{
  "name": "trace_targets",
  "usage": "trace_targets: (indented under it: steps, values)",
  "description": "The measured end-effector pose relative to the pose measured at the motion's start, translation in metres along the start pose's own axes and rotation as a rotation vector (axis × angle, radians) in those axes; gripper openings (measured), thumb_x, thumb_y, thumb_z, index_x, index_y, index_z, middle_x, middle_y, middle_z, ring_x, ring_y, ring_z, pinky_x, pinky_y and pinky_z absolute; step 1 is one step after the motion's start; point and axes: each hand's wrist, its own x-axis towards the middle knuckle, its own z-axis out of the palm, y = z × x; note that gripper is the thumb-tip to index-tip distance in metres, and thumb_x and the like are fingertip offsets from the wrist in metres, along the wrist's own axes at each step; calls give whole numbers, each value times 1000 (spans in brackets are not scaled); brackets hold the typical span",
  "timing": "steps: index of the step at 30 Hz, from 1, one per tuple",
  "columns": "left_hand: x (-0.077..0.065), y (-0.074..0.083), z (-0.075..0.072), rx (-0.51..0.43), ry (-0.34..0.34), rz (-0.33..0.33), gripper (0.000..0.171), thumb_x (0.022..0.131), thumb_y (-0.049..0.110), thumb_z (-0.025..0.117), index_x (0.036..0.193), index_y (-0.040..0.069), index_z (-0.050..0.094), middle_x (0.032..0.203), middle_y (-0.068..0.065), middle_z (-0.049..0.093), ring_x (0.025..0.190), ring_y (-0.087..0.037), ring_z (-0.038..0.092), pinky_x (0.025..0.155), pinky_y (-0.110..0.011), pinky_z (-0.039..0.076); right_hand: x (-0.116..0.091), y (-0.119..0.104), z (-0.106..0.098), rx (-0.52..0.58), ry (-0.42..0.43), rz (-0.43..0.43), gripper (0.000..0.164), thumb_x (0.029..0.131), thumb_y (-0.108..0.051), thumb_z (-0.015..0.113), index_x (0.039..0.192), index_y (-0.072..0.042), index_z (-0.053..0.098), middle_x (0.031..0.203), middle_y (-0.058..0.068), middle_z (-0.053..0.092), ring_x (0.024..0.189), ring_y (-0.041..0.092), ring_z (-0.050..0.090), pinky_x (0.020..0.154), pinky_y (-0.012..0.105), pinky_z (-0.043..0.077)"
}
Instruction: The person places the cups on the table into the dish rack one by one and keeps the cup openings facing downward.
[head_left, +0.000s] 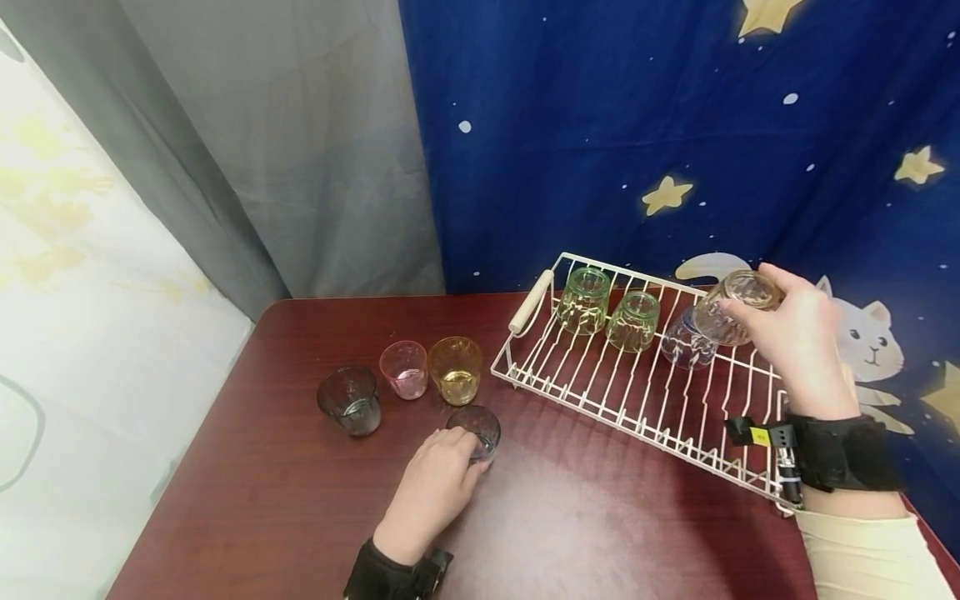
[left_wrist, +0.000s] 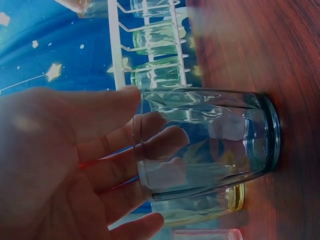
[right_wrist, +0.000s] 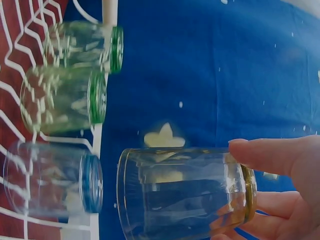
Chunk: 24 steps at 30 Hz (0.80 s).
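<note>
Gripping a pale amber glass (head_left: 737, 310) by its base in the right hand (head_left: 804, 350), mouth down, above the rear right part of the wire rack (head_left: 637, 433), close to an upturned blue glass (head_left: 686, 347). Note a larger green glass (head_left: 584, 303) and a smaller green glass (head_left: 633, 323), likewise upturned, further left on the rack. Holding a grey glass (head_left: 486, 432) by its rim in the left hand (head_left: 433, 482), upright at the table (head_left: 555, 525), just off the rack's near left corner. Find a yellow glass (head_left: 456, 372), a pink glass (head_left: 405, 372) and a dark glass (head_left: 351, 404) upright left of the rack. Probably midway through lining up upturned glasses along the rack. Next, likely best to lower the amber one gently onto the wires right of the blue.
</note>
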Motion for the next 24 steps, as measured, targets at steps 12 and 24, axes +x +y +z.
trace_targets:
  steps: [12, 24]
  values:
    - [1, -1, 3, 14, 9, 25, 14, 85, 25, 74, 88, 14, 65, 85, 1, 65, 93, -17, 66, 96, -41, 52, 9, 29, -12, -2, 12, 118, 71, 94, -30, 60, 151, 1, 30, 153, 31, 29, 142, 50, 29, 112, 65, 28]
    - [0, -3, 5, 16, 14, 49, 8, 86, 18, 72, 89, 13, 66, 85, 1, 65, 89, -17, 65, 89, -35, 53, 16, 50, -13, -62, -85, 163, 75, 95, -35, 57, 150, 6, 26, 141, 39, 40, 114, 50, 55, 83, 56, 49]
